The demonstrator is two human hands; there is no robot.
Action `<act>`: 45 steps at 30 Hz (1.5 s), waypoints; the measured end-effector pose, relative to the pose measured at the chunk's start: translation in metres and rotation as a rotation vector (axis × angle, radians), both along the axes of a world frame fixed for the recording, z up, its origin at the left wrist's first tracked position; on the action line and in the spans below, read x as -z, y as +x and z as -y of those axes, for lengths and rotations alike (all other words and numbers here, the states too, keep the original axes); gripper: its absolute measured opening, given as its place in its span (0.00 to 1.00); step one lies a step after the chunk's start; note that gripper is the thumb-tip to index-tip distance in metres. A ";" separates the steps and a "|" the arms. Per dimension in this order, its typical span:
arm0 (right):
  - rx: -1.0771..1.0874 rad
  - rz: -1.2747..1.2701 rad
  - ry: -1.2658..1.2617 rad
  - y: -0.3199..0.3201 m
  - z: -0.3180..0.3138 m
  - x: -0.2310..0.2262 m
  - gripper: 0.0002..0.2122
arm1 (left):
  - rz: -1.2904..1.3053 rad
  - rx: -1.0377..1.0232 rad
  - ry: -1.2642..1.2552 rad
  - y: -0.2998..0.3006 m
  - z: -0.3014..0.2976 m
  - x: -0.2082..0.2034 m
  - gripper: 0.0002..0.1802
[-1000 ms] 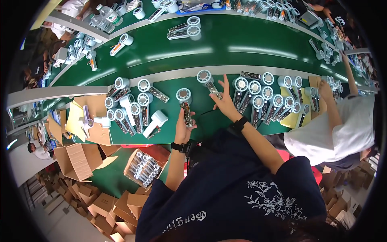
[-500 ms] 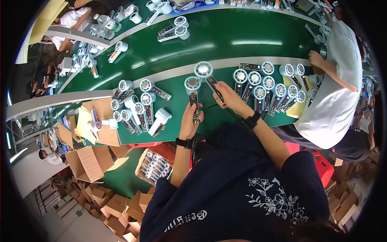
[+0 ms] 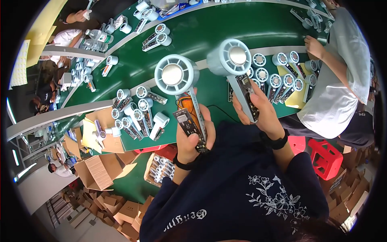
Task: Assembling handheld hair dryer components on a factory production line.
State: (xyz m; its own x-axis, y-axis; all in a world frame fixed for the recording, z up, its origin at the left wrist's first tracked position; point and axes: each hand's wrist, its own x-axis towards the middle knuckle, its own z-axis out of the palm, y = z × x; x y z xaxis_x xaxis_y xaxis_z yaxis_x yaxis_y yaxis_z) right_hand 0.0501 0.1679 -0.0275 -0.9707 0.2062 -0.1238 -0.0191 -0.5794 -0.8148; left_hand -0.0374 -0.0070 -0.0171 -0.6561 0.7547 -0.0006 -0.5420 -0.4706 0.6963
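Observation:
My left hand (image 3: 183, 147) is closed round the handle of a light-blue handheld fan (image 3: 172, 74). Its dark circuit board (image 3: 187, 123) leans out of the open handle, with my thumb on its lower end, and an orange battery (image 3: 194, 114) and wires show behind it. In my right hand (image 3: 266, 113) is a second light-blue handheld fan (image 3: 237, 55), gripped by the handle, whose board (image 3: 248, 97) sits inside. Both fans are raised above the green table, heads pointing away from me, each with a round silvery disc at its centre.
More fans stand in a cluster on the table (image 3: 173, 117) at left (image 3: 139, 115) and right (image 3: 276, 80). Beyond a pale rail runs a green belt (image 3: 201, 30) with a few fans. A co-worker (image 3: 338, 80) is at right. Cardboard boxes (image 3: 96, 171) and a red stool (image 3: 324, 159) stand below.
Both hands have lifted their fans up toward me, so the fans look larger. The left fan's board now tilts out of its handle, exposing the battery.

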 end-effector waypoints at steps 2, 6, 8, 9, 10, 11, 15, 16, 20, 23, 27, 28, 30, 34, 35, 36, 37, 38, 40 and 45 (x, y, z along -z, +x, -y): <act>0.002 0.021 0.025 0.009 -0.002 -0.005 0.18 | 0.007 0.020 0.027 0.004 -0.003 -0.003 0.48; 0.064 0.067 0.144 0.023 0.004 -0.011 0.23 | 0.080 0.096 0.003 0.010 -0.004 -0.006 0.49; 0.063 0.066 0.162 0.030 0.005 -0.015 0.23 | 0.052 0.098 0.036 0.013 -0.007 -0.011 0.48; 0.061 0.064 0.179 0.033 0.006 -0.017 0.23 | 0.038 0.099 0.050 0.015 -0.008 -0.012 0.48; 0.059 0.061 0.196 0.035 0.006 -0.017 0.22 | 0.038 0.098 0.046 0.015 -0.008 -0.013 0.48; 0.057 0.060 0.193 0.036 0.007 -0.017 0.22 | 0.048 0.087 0.042 0.016 -0.008 -0.013 0.47; 0.092 0.074 0.211 0.035 0.011 -0.018 0.22 | 0.039 0.047 -0.015 0.015 -0.009 -0.013 0.46; 0.091 0.071 0.198 0.035 0.012 -0.018 0.22 | 0.013 0.028 -0.064 0.015 -0.008 -0.012 0.46; 0.073 0.056 0.166 0.035 0.013 -0.016 0.23 | -0.056 -0.031 -0.137 0.016 -0.012 -0.011 0.45; 0.041 0.044 0.150 0.035 0.015 -0.014 0.23 | -0.084 -0.038 -0.152 0.018 -0.011 -0.008 0.44; 0.018 0.088 0.115 0.037 0.018 -0.013 0.23 | -0.100 0.008 -0.152 0.018 -0.008 0.001 0.42; 0.015 0.101 0.116 0.038 0.018 -0.012 0.23 | -0.103 0.031 -0.141 0.017 -0.007 0.004 0.40; 0.009 0.128 0.118 0.040 0.018 -0.010 0.22 | -0.102 0.058 -0.132 0.017 -0.008 0.007 0.39; 0.059 0.127 0.079 0.046 0.016 -0.008 0.21 | -0.094 0.036 -0.222 0.020 -0.013 0.008 0.34; 0.072 0.131 0.080 0.048 0.014 -0.008 0.21 | -0.129 0.004 -0.270 0.022 -0.016 0.005 0.34; 0.082 0.132 0.094 0.048 0.013 -0.007 0.21 | -0.165 -0.027 -0.318 0.024 -0.019 0.002 0.33; 0.093 0.132 0.107 0.048 0.012 -0.007 0.21 | -0.202 -0.059 -0.365 0.025 -0.021 0.000 0.33; 0.104 0.133 0.120 0.048 0.011 -0.007 0.21 | -0.201 -0.044 -0.361 0.025 -0.023 0.001 0.33; 0.112 0.138 0.129 0.048 0.009 -0.008 0.21 | -0.277 -0.049 -0.394 0.024 -0.024 0.001 0.35; 0.118 0.144 0.120 0.051 0.010 -0.007 0.21 | -0.233 0.010 -0.355 0.026 -0.028 0.005 0.34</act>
State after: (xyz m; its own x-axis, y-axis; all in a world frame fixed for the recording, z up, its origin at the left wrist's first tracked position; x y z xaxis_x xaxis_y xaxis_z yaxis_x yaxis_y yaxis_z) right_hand 0.1013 0.1579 -0.0205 -0.9127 0.3394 -0.2274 0.0407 -0.4784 -0.8772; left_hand -0.0111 0.0208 -0.0220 -0.6619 0.7408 -0.1145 -0.3547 -0.1750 0.9185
